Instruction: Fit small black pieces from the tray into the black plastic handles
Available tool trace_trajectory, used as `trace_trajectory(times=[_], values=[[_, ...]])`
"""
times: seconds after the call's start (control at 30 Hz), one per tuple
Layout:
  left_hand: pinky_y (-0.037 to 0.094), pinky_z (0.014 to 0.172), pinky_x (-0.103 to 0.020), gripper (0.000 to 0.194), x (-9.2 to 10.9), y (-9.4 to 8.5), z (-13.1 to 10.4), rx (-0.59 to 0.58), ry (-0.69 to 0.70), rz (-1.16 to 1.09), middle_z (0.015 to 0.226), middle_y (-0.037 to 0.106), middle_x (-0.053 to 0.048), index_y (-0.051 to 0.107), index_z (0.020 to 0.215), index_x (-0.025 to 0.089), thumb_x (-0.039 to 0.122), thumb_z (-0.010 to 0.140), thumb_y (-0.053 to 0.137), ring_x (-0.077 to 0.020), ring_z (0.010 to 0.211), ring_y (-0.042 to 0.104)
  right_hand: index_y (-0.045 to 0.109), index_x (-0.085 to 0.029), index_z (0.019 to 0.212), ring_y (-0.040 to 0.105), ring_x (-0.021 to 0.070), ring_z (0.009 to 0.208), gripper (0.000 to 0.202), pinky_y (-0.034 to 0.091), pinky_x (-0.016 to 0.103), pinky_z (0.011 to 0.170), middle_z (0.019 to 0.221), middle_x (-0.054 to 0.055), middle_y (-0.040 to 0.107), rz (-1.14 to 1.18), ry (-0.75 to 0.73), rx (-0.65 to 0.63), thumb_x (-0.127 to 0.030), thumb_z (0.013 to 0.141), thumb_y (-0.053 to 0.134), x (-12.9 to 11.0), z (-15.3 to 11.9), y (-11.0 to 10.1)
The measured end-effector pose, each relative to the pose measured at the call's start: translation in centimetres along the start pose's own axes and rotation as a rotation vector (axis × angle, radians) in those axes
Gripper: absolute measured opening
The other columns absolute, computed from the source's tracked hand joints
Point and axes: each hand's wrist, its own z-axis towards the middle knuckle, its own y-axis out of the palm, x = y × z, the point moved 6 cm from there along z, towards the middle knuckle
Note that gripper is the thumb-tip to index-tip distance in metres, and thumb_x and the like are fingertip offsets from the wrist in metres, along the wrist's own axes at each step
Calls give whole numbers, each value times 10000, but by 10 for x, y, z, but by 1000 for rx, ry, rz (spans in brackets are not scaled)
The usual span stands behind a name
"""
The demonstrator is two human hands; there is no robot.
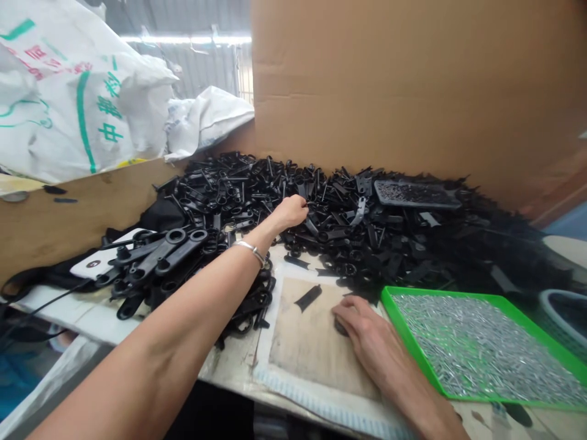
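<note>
My left hand [293, 211], with a bangle on its wrist, reaches into the heap of black plastic parts [257, 183] at the back of the table. Its fingers are curled closed at the heap, and what they pinch, if anything, is hidden. Lower down, my right hand [364, 324] rests on the worn tan board [302, 351]. The fingers are closed around a small black part [340, 327], mostly covered by them. A flat black piece with a notched end [308, 297] lies on the board, to the left of my right hand.
Right of the board sits a green tray [389, 299] full of small silvery metal pins [481, 342]. A dark shallow tray [417, 195] rests on the heap. Long black parts [160, 260] pile up at left. Cardboard [413, 79] walls the back; white sacks [82, 91] stand behind left.
</note>
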Motion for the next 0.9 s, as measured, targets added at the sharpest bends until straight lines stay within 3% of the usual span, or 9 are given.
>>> trace_trajectory(times=[0.13, 0.27, 0.33, 0.4, 0.53, 0.67, 0.9], values=[[558, 705, -333, 249, 9, 1, -36, -97, -49, -401, 960, 636, -65, 577, 1084, 120, 316, 943, 515, -155, 802, 640, 627, -247, 845, 613, 185, 820, 186, 455, 310, 707, 981, 47, 607, 2, 22, -95, -285, 923, 462, -2, -1, 2], [534, 569, -259, 90, 15, 17, -78, -149, -79, -779, 731, 602, -18, 546, 955, 121, 118, 924, 462, -104, 576, 613, 677, -239, 834, 611, 200, 826, 128, 463, 329, 720, 932, 46, 625, -40, -2, -127, -264, 859, 553, 2, -2, -9], [518, 555, -232, 151, 17, 26, -98, -171, -77, -933, 779, 619, -30, 540, 944, 129, 19, 851, 493, -97, 590, 618, 704, -245, 937, 616, 206, 841, 158, 477, 343, 754, 936, 48, 651, 29, -9, -25, -276, 850, 576, 1, -2, -26], [509, 561, -215, 235, 19, 36, -118, -201, -60, -1059, 893, 640, -61, 557, 939, 130, -35, 777, 518, -110, 680, 645, 704, -240, 1044, 623, 213, 853, 248, 497, 348, 761, 959, 51, 677, 162, 33, 183, -327, 824, 629, -3, -2, -50], [506, 603, -210, 319, 25, 50, -152, -276, 4, -1223, 1027, 628, -81, 623, 972, 134, -21, 700, 564, -136, 834, 630, 715, -251, 1041, 632, 173, 792, 288, 541, 315, 711, 1013, 29, 682, 396, 67, 535, -356, 773, 705, -26, -4, -80], [489, 629, -226, 372, 32, 52, -174, -347, 62, -1286, 865, 618, -38, 665, 1003, 129, 32, 647, 624, -91, 699, 548, 714, -252, 1037, 634, 164, 849, 223, 560, 320, 762, 1084, 42, 627, 351, -115, 618, -290, 825, 655, -56, 2, -73], [458, 627, -212, 320, 28, 48, -188, -311, 119, -1276, 874, 598, -29, 678, 1000, 129, 114, 684, 631, -73, 662, 500, 699, -228, 1019, 647, 172, 849, 190, 562, 347, 802, 1038, 55, 616, 280, -117, 660, -277, 845, 639, -60, 8, -59]])
